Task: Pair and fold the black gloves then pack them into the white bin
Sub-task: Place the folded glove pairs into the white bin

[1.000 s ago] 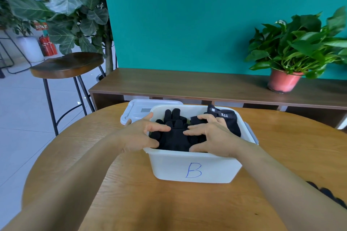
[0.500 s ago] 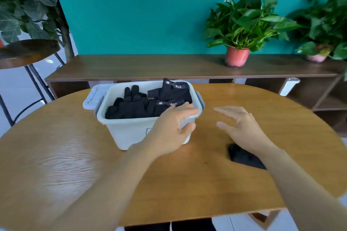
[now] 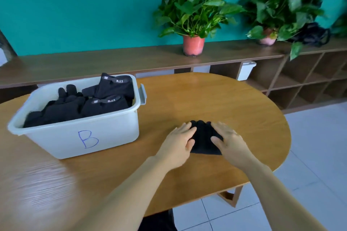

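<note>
On the near right of the counter [image 3: 244, 107], the left hand [image 3: 178, 143] and right hand [image 3: 231, 141] rest flat with fingers spread, touching either side of the loose black gloves [image 3: 203, 139]. Farther left stands the white bin [image 3: 105, 137], marked B, with packed black gloves [image 3: 75, 108] inside. Potted plants [image 3: 193, 11] stand on the far shelf [image 3: 93, 63].

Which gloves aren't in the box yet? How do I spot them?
Find the round wooden table. Right of the white bin marked B, a black glove bundle lies flat between the left hand and the right hand, which touch its sides. Unlike the gloves piled in the bin, it sits on the tabletop.
</note>
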Demonstrator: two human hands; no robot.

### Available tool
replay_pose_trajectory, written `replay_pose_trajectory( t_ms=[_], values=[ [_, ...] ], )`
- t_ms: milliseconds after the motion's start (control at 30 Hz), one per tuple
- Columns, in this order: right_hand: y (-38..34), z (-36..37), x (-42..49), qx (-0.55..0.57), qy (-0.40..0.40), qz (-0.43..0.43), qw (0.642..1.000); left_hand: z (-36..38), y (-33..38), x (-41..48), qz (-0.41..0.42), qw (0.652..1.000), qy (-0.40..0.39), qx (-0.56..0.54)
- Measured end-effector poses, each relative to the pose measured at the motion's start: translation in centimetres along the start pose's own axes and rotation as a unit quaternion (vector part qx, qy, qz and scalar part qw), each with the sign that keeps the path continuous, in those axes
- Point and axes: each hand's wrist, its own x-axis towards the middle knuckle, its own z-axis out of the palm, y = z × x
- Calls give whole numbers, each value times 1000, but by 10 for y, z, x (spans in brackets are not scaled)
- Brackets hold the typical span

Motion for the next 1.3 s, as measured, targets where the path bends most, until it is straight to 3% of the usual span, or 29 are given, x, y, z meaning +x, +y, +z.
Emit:
replay_pose_trajectory(
  t_ms=[100, 233, 767, 933, 1033, 1133, 1300],
  values=[
    [5, 15, 4, 4, -31, -1, 1000, 12, -2, 11, -7, 998, -47, 35],
    [-1, 34, 4, -1, -16, -14, 1000, 22, -9, 8, -16, 996, -65, 52],
    [-81, 99, -42, -40, -32, -123, 991, 10, -52, -116, -85, 993, 40, 77],
    [-102, 107, -50, 12, -66, -141, 988, -5, -66, -138, -96, 991, 90, -18],
    [-113, 93, -49, 64, -23, -120, 990, -23, -71, -138, -168, 971, 159, -55],
    [-121, 76, -37, 44, 38, -48, 997, -36, -75, -128, -277, 951, 135, -27],
    [-131, 75, -11, -28, -64, 47, 996, -35, -79, -112, -323, 942, 87, -20]
  ],
)
